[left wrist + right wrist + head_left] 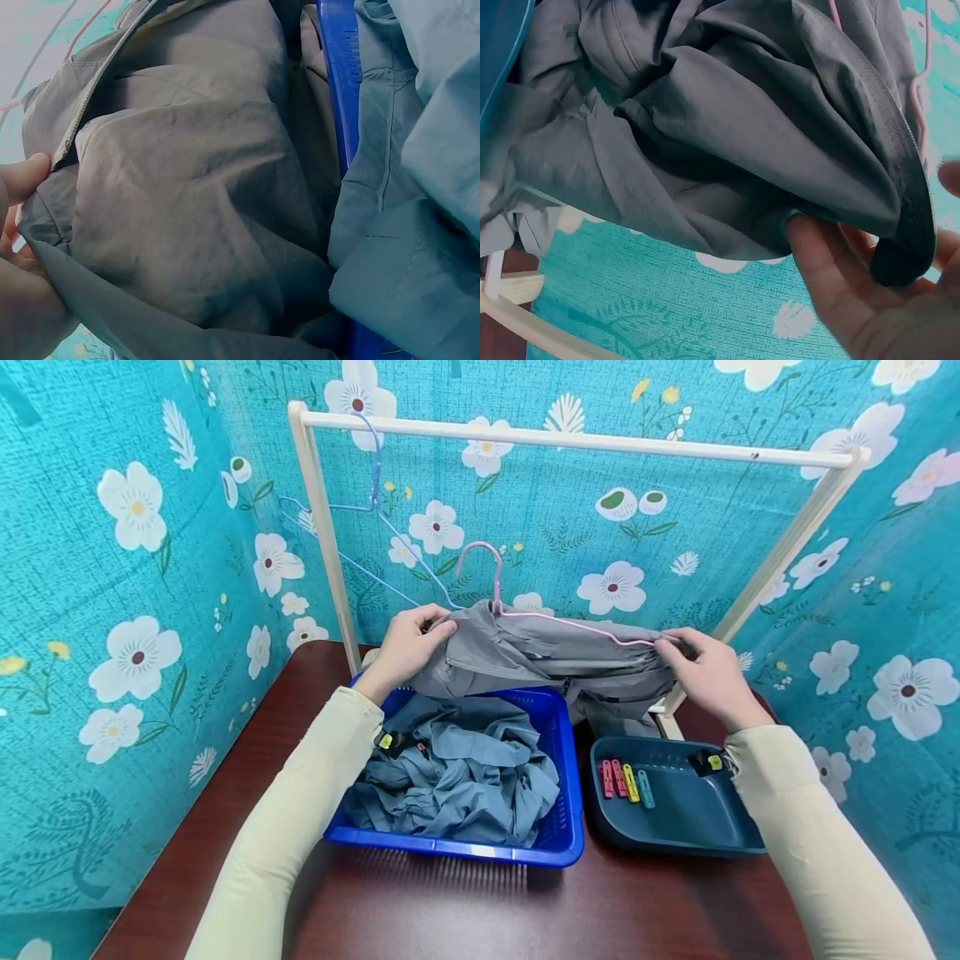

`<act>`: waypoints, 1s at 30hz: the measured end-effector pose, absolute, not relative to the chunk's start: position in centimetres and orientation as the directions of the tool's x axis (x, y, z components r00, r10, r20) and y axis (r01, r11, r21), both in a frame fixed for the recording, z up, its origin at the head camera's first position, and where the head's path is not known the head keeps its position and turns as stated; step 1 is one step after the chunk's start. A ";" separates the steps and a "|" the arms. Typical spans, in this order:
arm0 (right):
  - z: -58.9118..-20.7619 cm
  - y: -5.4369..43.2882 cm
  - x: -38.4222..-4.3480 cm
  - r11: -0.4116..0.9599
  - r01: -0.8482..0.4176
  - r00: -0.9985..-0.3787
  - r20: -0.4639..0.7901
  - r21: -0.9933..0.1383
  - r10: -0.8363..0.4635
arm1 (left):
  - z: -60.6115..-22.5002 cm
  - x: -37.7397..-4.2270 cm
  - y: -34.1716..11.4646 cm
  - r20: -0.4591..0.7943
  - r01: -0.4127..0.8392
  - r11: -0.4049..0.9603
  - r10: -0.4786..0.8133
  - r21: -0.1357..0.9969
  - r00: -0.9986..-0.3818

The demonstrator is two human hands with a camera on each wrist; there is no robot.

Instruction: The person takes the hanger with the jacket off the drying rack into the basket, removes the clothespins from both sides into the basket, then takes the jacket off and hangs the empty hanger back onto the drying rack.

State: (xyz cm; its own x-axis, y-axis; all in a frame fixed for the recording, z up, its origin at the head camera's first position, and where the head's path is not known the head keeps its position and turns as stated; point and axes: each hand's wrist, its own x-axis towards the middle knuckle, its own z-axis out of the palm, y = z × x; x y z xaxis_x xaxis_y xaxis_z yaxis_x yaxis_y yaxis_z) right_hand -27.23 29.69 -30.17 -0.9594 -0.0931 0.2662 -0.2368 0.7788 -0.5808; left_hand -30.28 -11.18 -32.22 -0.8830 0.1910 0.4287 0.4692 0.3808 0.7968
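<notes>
A grey garment (547,660) hangs over a pink wire hanger (495,568), held up above the table behind the blue basket (562,827). My left hand (408,643) pinches the garment's left end (172,202), thumb (26,176) on the hem by the zipper. At the right end my right hand (705,672) grips the dark waistband (900,202) together with the hanger wire (919,90). The basket holds crumpled blue-grey clothes (457,772).
A wooden drying rack (570,439) stands behind, with a blue hanger (371,485) on its bar. A dark teal tray (690,810) at the right holds several coloured clothes pegs (626,781). Floral curtains close in all sides. Bare brown table (465,910) lies in front.
</notes>
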 end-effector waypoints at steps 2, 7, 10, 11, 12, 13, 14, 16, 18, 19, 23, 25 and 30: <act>-30.2 29.8 -27.2 0.776 -0.239 -0.962 0.251 -0.584 -0.108 | -32.2 -30.3 -11.2 0.430 0.469 0.377 0.189 0.798 -0.883; -30.5 30.7 -27.5 0.686 -0.224 -0.971 0.216 -0.692 -0.099 | -32.1 -30.1 -11.4 0.433 0.473 0.357 0.191 0.805 -0.881; -30.8 31.3 -27.9 0.542 -0.208 -0.978 0.175 -0.814 -0.112 | -31.9 -30.1 -11.5 0.424 0.466 0.355 0.194 0.810 -0.885; -30.8 31.6 -28.0 0.446 -0.199 -0.979 0.157 -0.873 -0.131 | -31.9 -30.1 -11.5 0.420 0.463 0.354 0.194 0.812 -0.886; -30.9 31.8 -28.2 0.348 -0.184 -0.979 0.138 -0.919 -0.153 | -31.8 -30.1 -11.5 0.416 0.459 0.355 0.195 0.814 -0.888; -30.9 32.1 -28.3 0.234 -0.163 -0.975 0.121 -0.958 -0.184 | -31.7 -30.1 -11.5 0.412 0.455 0.355 0.195 0.817 -0.890; -31.0 32.4 -28.5 0.123 -0.136 -0.970 0.107 -0.983 -0.220 | -31.6 -30.1 -11.5 0.408 0.452 0.355 0.195 0.818 -0.892; -31.1 32.9 -28.8 -0.100 -0.062 -0.945 0.090 -0.993 -0.314 | -31.4 -30.1 -11.4 0.402 0.447 0.351 0.198 0.823 -0.894; -31.3 33.3 -29.1 -0.224 0.003 -0.912 0.089 -0.975 -0.401 | -31.1 -30.0 -11.4 0.400 0.447 0.352 0.201 0.822 -0.894; -31.4 33.5 -29.2 -0.263 0.030 -0.896 0.091 -0.964 -0.434 | -31.0 -30.0 -11.4 0.400 0.448 0.352 0.204 0.822 -0.894; -31.6 33.8 -29.4 -0.332 0.086 -0.861 0.097 -0.939 -0.499 | -30.7 -30.0 -11.4 0.400 0.449 0.344 0.208 0.824 -0.893; -31.7 33.8 -29.5 -0.338 0.089 -0.855 0.102 -0.937 -0.509 | -30.6 -30.0 -11.5 0.400 0.449 0.340 0.206 0.827 -0.893; -31.9 34.1 -30.0 -0.365 0.135 -0.829 0.097 -0.921 -0.551 | -30.6 -29.9 -11.7 0.407 0.457 0.330 0.212 0.826 -0.889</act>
State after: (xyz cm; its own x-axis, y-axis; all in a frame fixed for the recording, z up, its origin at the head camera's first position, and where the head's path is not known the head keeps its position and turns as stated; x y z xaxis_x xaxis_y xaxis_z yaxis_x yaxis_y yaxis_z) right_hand -29.96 34.07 -31.90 -0.8288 -0.5511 0.0972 0.1347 -0.3650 -0.9212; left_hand -29.95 -11.67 -30.60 -0.8886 0.2122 0.4066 0.4567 0.3297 0.8262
